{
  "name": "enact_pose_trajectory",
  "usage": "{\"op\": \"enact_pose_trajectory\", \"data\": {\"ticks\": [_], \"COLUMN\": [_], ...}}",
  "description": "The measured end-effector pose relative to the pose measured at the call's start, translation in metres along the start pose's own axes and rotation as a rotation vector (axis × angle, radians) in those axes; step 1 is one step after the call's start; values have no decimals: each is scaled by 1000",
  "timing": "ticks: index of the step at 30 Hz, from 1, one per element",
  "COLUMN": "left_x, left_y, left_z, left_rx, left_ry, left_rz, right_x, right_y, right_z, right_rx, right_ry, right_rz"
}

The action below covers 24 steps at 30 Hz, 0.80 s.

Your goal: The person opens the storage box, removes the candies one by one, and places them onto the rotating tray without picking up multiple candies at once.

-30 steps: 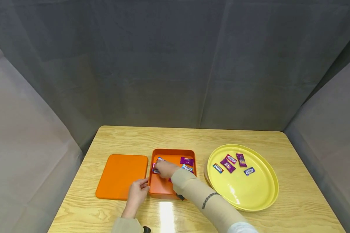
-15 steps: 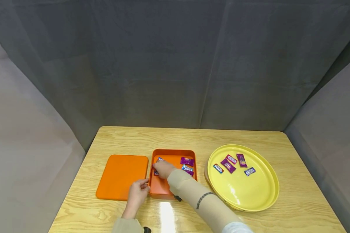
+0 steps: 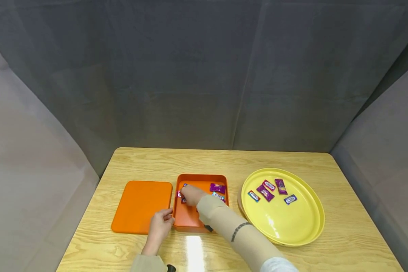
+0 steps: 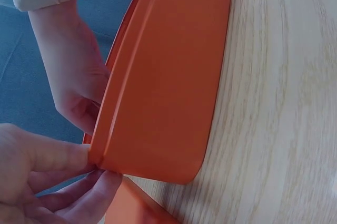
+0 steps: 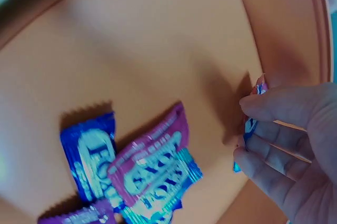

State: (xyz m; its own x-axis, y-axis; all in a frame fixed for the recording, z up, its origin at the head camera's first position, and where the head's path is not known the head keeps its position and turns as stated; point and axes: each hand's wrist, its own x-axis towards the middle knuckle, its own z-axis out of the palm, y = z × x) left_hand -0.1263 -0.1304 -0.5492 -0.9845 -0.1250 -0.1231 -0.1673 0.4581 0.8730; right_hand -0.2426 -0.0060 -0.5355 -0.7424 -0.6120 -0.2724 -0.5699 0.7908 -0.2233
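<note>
My right hand (image 3: 192,195) is inside the orange box (image 3: 187,220), near its left wall. In the right wrist view its thumb and fingers pinch a small wrapped candy (image 5: 250,125), which stands on edge close to the wall. Several wrapped candies lie on the box floor beside it, among them a pink candy (image 5: 152,155) overlapping a light-blue one and a dark-blue candy (image 5: 90,155). With thumb and fingers, my left hand (image 3: 160,226) grips the box's left rim near its front corner, as the left wrist view shows closely.
Left of the box lies a flat orange lid (image 3: 142,207). A round yellow tray (image 3: 292,223) stands to the right, with several candies, including a purple candy (image 3: 265,193), in its back half. Grey curtains (image 3: 190,94) enclose the wooden table (image 3: 149,164).
My right hand has shifted slightly left and back within the box, and a candy by its fingertips has turned. My left hand has stayed on the rim.
</note>
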Motion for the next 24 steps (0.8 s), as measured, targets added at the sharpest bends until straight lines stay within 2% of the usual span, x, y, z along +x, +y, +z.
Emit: {"op": "enact_pose_trajectory", "data": {"ticks": [7,15,24], "left_x": [0,0,0], "left_y": [1,1,1], "left_z": [0,-2,-1], "left_rx": [-6,4,4], "left_ry": [-2,-9,-4], "left_rz": [1,11,-4], "right_x": [-5,-15,-38], "right_y": [7,19,45], "right_z": [-18,-35,-51], "right_rx": [-45,-14,30], "right_ry": [53,88,226], "right_rz": [-42,-47,-98]}}
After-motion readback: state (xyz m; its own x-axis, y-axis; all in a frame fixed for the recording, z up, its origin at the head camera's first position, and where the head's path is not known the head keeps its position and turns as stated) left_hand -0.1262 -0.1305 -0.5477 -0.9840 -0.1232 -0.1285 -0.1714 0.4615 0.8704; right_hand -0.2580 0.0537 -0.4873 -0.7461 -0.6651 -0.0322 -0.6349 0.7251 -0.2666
